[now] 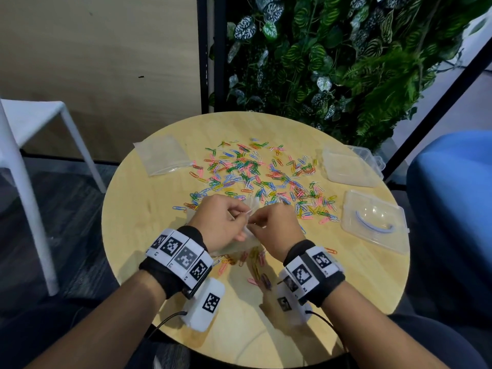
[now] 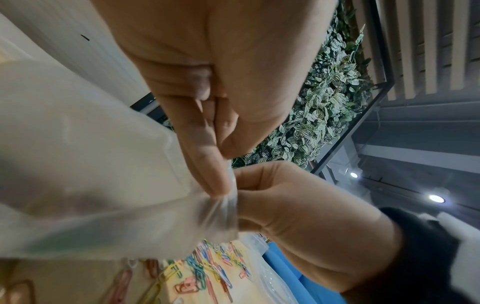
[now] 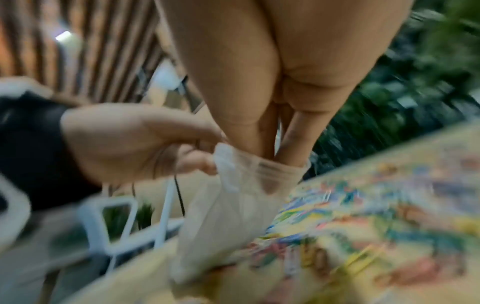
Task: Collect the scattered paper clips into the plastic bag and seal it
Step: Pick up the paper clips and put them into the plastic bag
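Both hands work above the near half of the round table, and the bag they hold serves as the landmark here. The left hand pinches the bag's mouth edge between thumb and fingers; the right hand pinches the facing edge, with its fingertips reaching inside the mouth. The bag hangs from that grip and its lower end touches the table surface. Beyond the bag, the paper clips spread in a dense, wide patch across the table's middle; a smaller group of clips lies nearer than the bag, between the wrists. Left of the bag, the table surface is bare up to the rim. Right of the bag lies a clear lid with a handle, close to the right rim and just beside the clip patch. Beyond and right of the bag, a clear box stands near the far right rim. Beyond and left of the bag, a second bag lies flat, its sealed edge toward the clips. Off the table, a white chair stands left of the bag, well apart, a plant wall rises beyond the far rim, and a blue seat is close to the right rim. The right wrist view is blurred.
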{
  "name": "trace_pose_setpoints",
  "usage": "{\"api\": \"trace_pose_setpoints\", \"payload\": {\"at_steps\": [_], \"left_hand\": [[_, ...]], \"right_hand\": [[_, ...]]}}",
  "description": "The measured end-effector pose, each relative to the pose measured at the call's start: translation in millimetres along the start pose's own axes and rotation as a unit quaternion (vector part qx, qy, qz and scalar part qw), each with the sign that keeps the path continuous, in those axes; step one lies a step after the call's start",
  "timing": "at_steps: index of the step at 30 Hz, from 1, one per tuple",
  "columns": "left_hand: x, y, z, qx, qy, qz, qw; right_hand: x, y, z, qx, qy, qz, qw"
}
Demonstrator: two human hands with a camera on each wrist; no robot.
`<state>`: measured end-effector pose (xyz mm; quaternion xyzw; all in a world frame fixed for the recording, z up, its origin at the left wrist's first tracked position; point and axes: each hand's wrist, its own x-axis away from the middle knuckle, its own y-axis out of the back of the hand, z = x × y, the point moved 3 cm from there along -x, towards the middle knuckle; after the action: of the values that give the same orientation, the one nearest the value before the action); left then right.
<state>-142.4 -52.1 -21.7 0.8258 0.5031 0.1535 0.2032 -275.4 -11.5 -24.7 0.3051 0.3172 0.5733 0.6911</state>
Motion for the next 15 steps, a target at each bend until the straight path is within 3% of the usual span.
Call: {"api": "trace_pose_setpoints", "payload": {"at_steps": [2,4,10,13,15], "left_hand": [[0,0,-2,0.014,-0.001,-0.002,1.0],[-1,3,-3,0.002,-0.008,-0.015,1.0],[-4,14,0,-0.005,-0.007,-0.025,1.0],[-6,20,0,0.011,-0.014,-0.033,0.999],[-7,28,1,0.022,-0.015,-0.039,0.999]], "right_hand": [[0,0,5,0.06,0.033,0.0,0.998],[1,0,6,0.047,0.036,0.028,0.998],[1,8,4,-0.094,0.054,0.014,0.994],[2,28,-6,-0.199,0.025,0.004,0.98],[6,48,-30,-0.111,0.017,-0.018,0.993]]}}
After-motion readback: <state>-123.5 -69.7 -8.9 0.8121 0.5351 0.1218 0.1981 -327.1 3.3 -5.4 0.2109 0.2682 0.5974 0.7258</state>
